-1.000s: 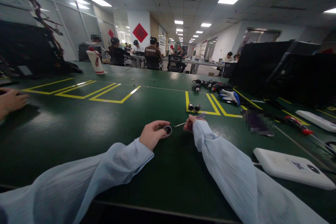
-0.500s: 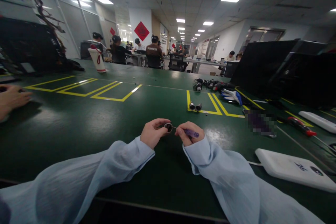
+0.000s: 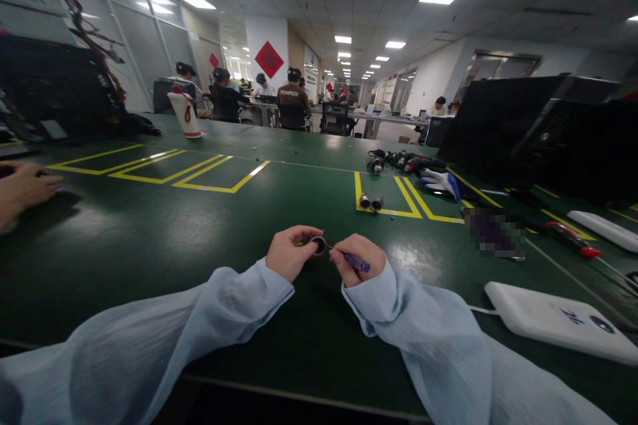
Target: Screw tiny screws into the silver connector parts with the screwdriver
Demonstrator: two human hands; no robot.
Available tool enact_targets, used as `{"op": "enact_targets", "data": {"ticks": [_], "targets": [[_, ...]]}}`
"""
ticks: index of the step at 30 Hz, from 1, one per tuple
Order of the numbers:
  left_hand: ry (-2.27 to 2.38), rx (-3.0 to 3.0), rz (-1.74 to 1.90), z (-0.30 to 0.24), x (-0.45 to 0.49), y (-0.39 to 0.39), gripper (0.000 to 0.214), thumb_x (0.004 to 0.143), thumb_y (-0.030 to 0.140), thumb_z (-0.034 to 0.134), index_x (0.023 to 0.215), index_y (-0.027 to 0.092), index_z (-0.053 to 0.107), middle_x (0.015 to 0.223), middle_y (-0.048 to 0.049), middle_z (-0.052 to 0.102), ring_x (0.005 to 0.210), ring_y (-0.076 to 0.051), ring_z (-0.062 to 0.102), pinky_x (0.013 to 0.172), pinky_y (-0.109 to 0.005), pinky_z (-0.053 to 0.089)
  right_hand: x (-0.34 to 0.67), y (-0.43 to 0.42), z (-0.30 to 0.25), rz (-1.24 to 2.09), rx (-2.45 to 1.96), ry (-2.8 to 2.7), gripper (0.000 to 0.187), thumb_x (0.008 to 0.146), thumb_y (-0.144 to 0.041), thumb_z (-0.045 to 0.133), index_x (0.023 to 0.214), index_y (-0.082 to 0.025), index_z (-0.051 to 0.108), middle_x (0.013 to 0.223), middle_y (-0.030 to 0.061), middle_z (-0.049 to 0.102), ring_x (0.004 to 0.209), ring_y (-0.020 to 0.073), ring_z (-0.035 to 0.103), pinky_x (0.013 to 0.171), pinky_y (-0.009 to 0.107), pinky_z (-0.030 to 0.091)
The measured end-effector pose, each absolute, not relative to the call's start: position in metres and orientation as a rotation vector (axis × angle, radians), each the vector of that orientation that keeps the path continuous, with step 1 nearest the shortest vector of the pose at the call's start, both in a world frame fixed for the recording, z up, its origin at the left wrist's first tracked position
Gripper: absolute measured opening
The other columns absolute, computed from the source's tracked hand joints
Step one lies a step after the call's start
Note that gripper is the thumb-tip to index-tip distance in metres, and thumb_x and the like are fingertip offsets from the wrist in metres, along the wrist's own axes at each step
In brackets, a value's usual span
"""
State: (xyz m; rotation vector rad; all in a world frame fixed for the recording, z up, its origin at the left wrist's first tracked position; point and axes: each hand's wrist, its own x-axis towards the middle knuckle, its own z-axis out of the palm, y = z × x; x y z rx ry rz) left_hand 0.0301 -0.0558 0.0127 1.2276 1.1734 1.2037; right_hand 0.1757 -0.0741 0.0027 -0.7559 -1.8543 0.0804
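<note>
My left hand point(image 3: 289, 254) pinches a small round metal ring part point(image 3: 318, 245) just above the green table point(image 3: 149, 226). My right hand point(image 3: 356, 259) is closed around a small purple-handled screwdriver point(image 3: 355, 261), whose thin metal tip reaches into the ring. Both hands meet at the middle of the table, close to its near edge. Light blue sleeves cover both my forearms.
Two small metal cylinders point(image 3: 369, 202) lie in a yellow-taped box ahead. Further back are dark parts point(image 3: 399, 161) and a blue-white glove point(image 3: 438, 182). A white flat device point(image 3: 558, 320) and a red-handled tool point(image 3: 568, 238) lie right. Another person's hand point(image 3: 22, 189) rests at left. A cup point(image 3: 184, 116) stands far left.
My right hand has drawn in from the right and turned the purple screwdriver so its tip meets the ring held by my left hand. The left hand has barely moved.
</note>
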Motion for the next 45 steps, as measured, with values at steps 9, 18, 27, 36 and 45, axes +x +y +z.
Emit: {"op": "enact_targets", "data": {"ticks": [9, 18, 27, 36, 45], "targets": [[1.170, 1.225, 1.214, 0.010, 0.030, -0.053, 0.019, 0.056, 0.011, 0.063, 0.074, 0.010, 0.063, 0.069, -0.0042, 0.066, 0.064, -0.015, 0.063, 0.066, -0.031, 0.054, 0.175, -0.077, 0.004, 0.184, -0.713, -1.745, 0.018, 0.077, -0.023, 0.048, 0.062, -0.019, 0.058, 0.056, 0.0027, 0.059, 0.054, 0.0125, 0.052, 0.055, 0.026, 0.041], [1.215, 1.145, 1.317, 0.011, 0.025, -0.044, 0.024, 0.055, 0.007, 0.064, 0.079, 0.012, 0.062, 0.076, -0.0036, 0.064, 0.072, -0.016, 0.062, 0.072, -0.033, 0.054, 0.184, -0.022, -0.014, 1.107, -0.907, -1.140, 0.018, 0.066, -0.035, 0.057, 0.061, -0.018, 0.053, 0.051, -0.0009, 0.063, 0.047, 0.0116, 0.058, 0.054, 0.025, 0.046], [1.203, 1.025, 1.368, 0.013, 0.024, -0.039, 0.022, 0.058, 0.002, 0.062, 0.078, 0.011, 0.061, 0.079, -0.0047, 0.062, 0.075, -0.016, 0.062, 0.073, -0.034, 0.055, 0.181, -0.006, -0.027, 1.193, -0.947, -1.155, 0.020, 0.060, -0.036, 0.060, 0.059, -0.017, 0.055, 0.048, -0.0010, 0.063, 0.043, 0.0103, 0.056, 0.049, 0.022, 0.044], [1.218, 1.007, 1.338, 0.015, 0.026, -0.041, 0.026, 0.058, 0.000, 0.061, 0.081, 0.011, 0.058, 0.084, -0.0056, 0.061, 0.076, -0.015, 0.062, 0.073, -0.033, 0.055, 0.189, -0.011, -0.017, 0.946, -1.198, -1.303, 0.022, 0.065, -0.038, 0.055, 0.053, -0.019, 0.054, 0.039, -0.0027, 0.057, 0.038, 0.0109, 0.052, 0.042, 0.022, 0.041], [1.203, 1.065, 1.304, 0.015, 0.024, -0.041, 0.023, 0.057, 0.001, 0.062, 0.077, 0.011, 0.059, 0.080, -0.0057, 0.063, 0.075, -0.017, 0.062, 0.069, -0.034, 0.055, 0.187, -0.021, -0.011, 1.277, -0.952, -1.053, 0.025, 0.061, -0.039, 0.059, 0.049, -0.018, 0.053, 0.037, -0.0002, 0.057, 0.034, 0.0125, 0.053, 0.039, 0.024, 0.044]]}}
